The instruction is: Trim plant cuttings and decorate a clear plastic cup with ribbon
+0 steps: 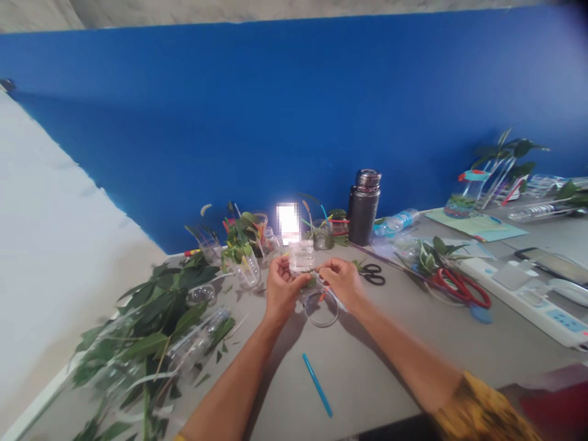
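Note:
Near the middle of the table, my left hand [282, 283] is wrapped around the side of a clear ribbed plastic bottle piece [301, 256]. My right hand [340, 280] is closed in a pinch at the piece's lower right side; what lies between those fingertips is too small to make out. Just below both hands, a clear round plastic cup or bottle section [321, 309] rests on the table, with a bit of orange at its upper edge. Closer to me lies a blue drinking straw [316, 384]. Black-handled scissors [374, 275] are right of my right hand.
Leafy cuttings [151, 331] and plastic bottles heap up on the left. Behind my hands stand plant-filled clear cups [248, 269], a lit phone screen [288, 222] and a dark flask [364, 208]. Red-handled scissors [462, 286] and a power strip [528, 300] lie at right.

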The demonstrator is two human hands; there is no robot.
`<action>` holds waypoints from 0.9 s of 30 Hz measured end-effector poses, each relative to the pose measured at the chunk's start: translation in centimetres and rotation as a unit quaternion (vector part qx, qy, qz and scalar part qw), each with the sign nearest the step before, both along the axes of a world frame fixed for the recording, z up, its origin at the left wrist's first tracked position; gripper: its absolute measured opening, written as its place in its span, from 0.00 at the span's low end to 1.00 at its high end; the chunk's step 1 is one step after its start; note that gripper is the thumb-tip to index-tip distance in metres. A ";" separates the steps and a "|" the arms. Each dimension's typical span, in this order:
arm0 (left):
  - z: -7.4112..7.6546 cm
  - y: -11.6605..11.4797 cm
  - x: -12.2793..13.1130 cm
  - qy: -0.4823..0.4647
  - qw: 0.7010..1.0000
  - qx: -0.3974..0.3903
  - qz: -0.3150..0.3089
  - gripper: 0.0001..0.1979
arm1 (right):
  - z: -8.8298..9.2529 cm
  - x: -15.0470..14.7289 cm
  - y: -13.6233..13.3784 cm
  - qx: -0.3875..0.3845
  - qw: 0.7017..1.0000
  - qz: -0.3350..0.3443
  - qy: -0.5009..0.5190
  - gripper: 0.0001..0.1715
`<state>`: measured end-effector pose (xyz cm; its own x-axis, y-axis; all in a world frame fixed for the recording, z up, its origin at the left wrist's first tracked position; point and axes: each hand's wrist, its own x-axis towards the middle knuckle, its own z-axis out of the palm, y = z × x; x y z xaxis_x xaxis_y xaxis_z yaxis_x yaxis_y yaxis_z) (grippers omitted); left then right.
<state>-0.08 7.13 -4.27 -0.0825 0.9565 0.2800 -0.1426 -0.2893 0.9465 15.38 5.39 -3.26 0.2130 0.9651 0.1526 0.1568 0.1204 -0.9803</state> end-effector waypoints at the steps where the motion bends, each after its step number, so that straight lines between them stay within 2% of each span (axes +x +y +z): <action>1: 0.1 0.0 0.0 -0.002 1.000 -0.007 -0.002 0.32 | -0.1 0.0 0.0 0.005 1.000 0.003 0.006 0.09; 8: 0.0 -0.3 0.2 -0.006 1.000 0.015 0.003 0.32 | 0.6 -0.3 -0.5 0.030 0.999 0.009 0.011 0.10; 17: -1.1 -0.4 0.1 0.092 0.989 0.100 0.065 0.32 | 0.2 -0.3 -0.2 -0.016 0.999 0.015 0.028 0.14; 19: -1.3 -0.5 0.0 0.149 0.973 0.140 0.104 0.30 | 0.1 -0.3 -0.2 -0.020 0.999 0.016 0.020 0.15; 22: -1.5 -0.9 -0.1 0.248 0.930 0.224 0.155 0.26 | 0.1 -0.5 -0.3 -0.031 0.999 0.008 -0.009 0.13; 25: -1.3 -1.2 -0.2 0.313 0.886 0.296 0.170 0.22 | 0.0 -0.6 -0.4 -0.038 0.998 0.000 -0.042 0.10; 27: -1.2 -1.4 -0.2 0.323 0.878 0.311 0.166 0.21 | 0.0 -0.6 -0.3 -0.036 0.998 -0.004 -0.060 0.08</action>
